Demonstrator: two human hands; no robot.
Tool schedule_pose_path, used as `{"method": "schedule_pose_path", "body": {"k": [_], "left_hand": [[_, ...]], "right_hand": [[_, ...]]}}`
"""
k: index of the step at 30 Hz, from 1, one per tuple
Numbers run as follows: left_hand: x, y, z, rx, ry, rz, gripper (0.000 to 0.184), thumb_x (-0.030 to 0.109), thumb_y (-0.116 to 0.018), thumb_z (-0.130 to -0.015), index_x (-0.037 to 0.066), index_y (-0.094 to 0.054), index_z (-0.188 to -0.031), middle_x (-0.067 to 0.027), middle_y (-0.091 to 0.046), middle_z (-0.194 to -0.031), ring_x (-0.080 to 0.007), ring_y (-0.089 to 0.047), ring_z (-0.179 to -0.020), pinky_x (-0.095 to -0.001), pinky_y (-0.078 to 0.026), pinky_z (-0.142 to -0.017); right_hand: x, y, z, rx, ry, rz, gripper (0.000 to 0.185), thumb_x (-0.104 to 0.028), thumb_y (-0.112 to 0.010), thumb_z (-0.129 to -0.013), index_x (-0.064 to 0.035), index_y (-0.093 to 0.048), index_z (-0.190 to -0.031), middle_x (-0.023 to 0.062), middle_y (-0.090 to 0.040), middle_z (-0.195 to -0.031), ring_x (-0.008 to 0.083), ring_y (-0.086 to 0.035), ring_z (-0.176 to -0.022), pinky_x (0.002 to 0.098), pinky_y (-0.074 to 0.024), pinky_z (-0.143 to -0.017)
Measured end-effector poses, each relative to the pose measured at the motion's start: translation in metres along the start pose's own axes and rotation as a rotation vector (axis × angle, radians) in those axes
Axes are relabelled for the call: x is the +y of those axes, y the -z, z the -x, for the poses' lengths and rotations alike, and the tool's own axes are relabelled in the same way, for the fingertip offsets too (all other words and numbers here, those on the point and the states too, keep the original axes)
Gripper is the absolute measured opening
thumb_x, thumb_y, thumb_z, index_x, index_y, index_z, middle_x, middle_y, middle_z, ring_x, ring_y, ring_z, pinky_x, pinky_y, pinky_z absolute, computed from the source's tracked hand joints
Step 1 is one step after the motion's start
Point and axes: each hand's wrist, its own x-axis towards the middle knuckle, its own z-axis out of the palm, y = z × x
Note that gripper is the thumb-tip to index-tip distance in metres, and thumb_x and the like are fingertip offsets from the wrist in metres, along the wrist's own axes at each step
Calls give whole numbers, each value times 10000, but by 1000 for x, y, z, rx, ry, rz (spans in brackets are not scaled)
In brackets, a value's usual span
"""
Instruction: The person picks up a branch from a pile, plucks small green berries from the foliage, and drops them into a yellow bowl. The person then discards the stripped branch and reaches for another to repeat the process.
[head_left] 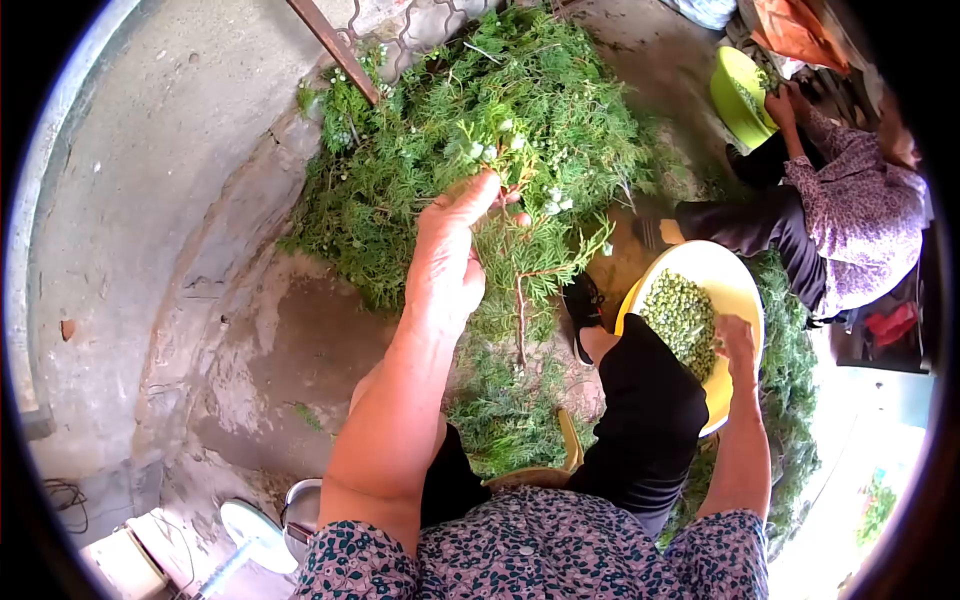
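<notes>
My left hand (455,240) is closed around a green conifer sprig (522,290), thumb pressed against its stem. Pale green cones (485,150) sit among the sprig's flat leaves, and its brown stem hangs down past my fingers. On my right, a yellow basin (738,285) leans by my knee, holding a heap of small green cones (680,320). My right hand (735,340) is inside the basin's right side, beside the heap. Its fingers look curled together; whatever they hold, if anything, is hidden.
A big pile of conifer branches (540,90) lies ahead, with more branches (785,400) right of the basin. Another person (860,210) sits at the upper right, hands at a lime-green basin (735,100). A concrete wall (130,200) rises on the left. A metal bar (335,45) slants into the pile.
</notes>
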Motion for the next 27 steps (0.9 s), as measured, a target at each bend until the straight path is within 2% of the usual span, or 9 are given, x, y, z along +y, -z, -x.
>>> {"method": "schedule_pose_path", "body": {"k": [6, 9, 13, 15, 17, 19, 20, 23, 27], "left_hand": [[-5, 1, -3, 111, -49, -273, 167, 40, -676, -723, 35, -636, -885, -35, -630, -802, -155, -565, -670, -283, -389, -747], [-7, -3, -3, 124, -10, -143, 149, 28, -678, -714, 41, -640, -858, -29, -635, -803, -149, -563, -721, -289, -369, -770], [-8, -3, -4, 199, -23, -238, 191, -12, -711, -653, 18, -644, -830, -67, -651, -790, -166, -569, -798, -323, -363, -827], [-8, 1, -6, 178, -25, -207, 234, -28, -718, -632, 24, -641, -847, -62, -646, -802, -170, -558, -796, -330, -363, -822], [-8, 3, -6, 203, 57, -194, 224, 21, -712, -665, 67, -643, -873, -30, -630, -885, -150, -505, -904, -335, -285, -884], [-5, 2, -5, 201, 72, -216, 230, 11, -702, -668, 68, -640, -881, -32, -618, -918, -155, -495, -921, -344, -282, -898], [-5, 2, -5, 231, 77, -158, 254, -12, -700, -654, 56, -631, -889, -45, -621, -893, -162, -505, -895, -336, -292, -876], [-4, 3, -5, 252, 80, -79, 281, -33, -698, -639, 56, -623, -895, -61, -623, -877, -171, -517, -875, -330, -301, -856], [-2, -2, -3, 304, 83, -101, 311, -43, -690, -643, 69, -611, -923, -69, -620, -885, -181, -525, -891, -339, -320, -854]], "right_hand": [[108, 9, -41, 199, 192, 400, 247, -122, -482, -780, -36, -647, -942, 81, -604, -720, 140, -564, -523, 259, -451, -463], [48, -1, -25, 144, 101, 11, 206, -109, -550, -775, -9, -654, -921, 147, -638, -697, 174, -606, -509, 280, -488, -472], [-12, -7, -6, 135, 139, -44, 199, -114, -546, -805, 3, -642, -934, 159, -632, -687, 159, -596, -453, 255, -478, -407], [-19, -6, -6, 129, -11, 26, 195, -124, -531, -836, 11, -642, -921, 141, -642, -730, 164, -602, -473, 271, -490, -454], [24, -4, -27, 165, 92, 167, 176, -82, -533, -806, 2, -648, -910, 151, -655, -797, 218, -642, -606, 319, -513, -594], [70, 4, -48, 138, 432, 490, 193, -75, -545, -761, -13, -653, -908, 173, -651, -861, 272, -641, -792, 350, -486, -742], [73, 9, -48, 80, 294, 404, 218, -47, -535, -726, -25, -657, -905, 196, -635, -883, 307, -609, -900, 358, -463, -795], [80, 12, -48, 135, 398, 650, 204, -49, -526, -740, -24, -658, -894, 195, -635, -836, 293, -622, -823, 355, -470, -763], [-54, -16, -1, 52, 222, 55, 224, -86, -538, -784, 2, -626, -971, 112, -633, -823, 188, -603, -751, 289, -476, -685]]}}
